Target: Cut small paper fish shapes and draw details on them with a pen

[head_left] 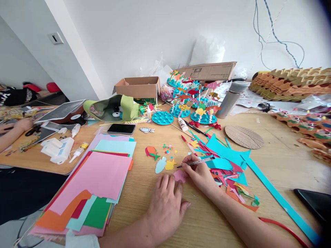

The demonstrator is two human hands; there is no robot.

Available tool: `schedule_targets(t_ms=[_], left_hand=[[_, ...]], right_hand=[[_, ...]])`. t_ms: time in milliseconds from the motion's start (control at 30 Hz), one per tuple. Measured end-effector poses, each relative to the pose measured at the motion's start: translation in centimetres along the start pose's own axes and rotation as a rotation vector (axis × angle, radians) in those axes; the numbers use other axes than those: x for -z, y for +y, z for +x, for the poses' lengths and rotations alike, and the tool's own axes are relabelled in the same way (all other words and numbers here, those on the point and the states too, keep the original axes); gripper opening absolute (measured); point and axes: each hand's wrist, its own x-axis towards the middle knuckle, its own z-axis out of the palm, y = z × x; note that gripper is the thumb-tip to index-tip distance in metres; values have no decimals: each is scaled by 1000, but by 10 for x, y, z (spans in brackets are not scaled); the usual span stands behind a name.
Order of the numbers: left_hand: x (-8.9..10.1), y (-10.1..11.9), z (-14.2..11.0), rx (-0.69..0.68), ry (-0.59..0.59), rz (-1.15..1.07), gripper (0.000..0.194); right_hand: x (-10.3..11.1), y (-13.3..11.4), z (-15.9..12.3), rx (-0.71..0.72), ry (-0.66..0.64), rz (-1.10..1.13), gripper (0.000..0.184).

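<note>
My right hand (195, 170) is closed around a pen (200, 161), which slants with one end toward the small paper cut-outs. Beneath its fingers lies a pink paper cut-out (179, 176). My left hand (167, 199) rests on the table with its fingers stretched out, fingertips at the pink piece's lower left edge. Just beyond lie a light blue fish cut-out (160, 165) and a yellow cut-out (170, 164). Orange and green fish shapes (152, 152) and several small coloured dots (168, 148) sit farther back.
Stacked coloured paper (100, 172) lies left, below a phone (121, 128). Blue paper strips and scraps (224, 151) spread to the right, near a cardboard oval (244, 136). Behind stand decorated blue discs (162, 117) and a metal flask (229, 103). Another person's hand (24, 124) is at far left.
</note>
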Motion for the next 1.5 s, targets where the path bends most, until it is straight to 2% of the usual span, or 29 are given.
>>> schedule_targets(t_ms=[167, 267, 400, 600, 733, 867, 1000, 1100, 1267, 1500], left_hand=[[-4, -2, -2, 17, -11, -23, 53], [-4, -3, -2, 26, -13, -37, 51], [-2, -3, -2, 42, -23, -50, 45], [1, -3, -2, 53, -56, -70, 43], [2, -2, -3, 54, -66, -74, 48], [1, -2, -4, 42, -86, -74, 50], [0, -2, -3, 47, -86, -68, 50], [1, -2, -3, 42, -89, -68, 52], [1, -2, -3, 40, -97, -71, 52], [1, -1, -4, 42, -103, -68, 52]], right_hand=[[0, -9, -7, -35, -70, 39, 23], [0, -6, -12, -32, -47, 42, 24], [-3, 0, -15, -108, -91, 65, 24], [-8, 1, -17, -37, -116, -108, 20], [-7, 2, -20, 58, -39, -162, 20], [-7, 0, -24, 114, -6, -122, 20], [-5, 2, -19, 72, -49, -122, 21], [-4, 5, -15, 6, -33, -144, 21], [-4, 6, -17, 72, -46, -203, 17], [-5, 11, -15, 33, -97, -253, 14]])
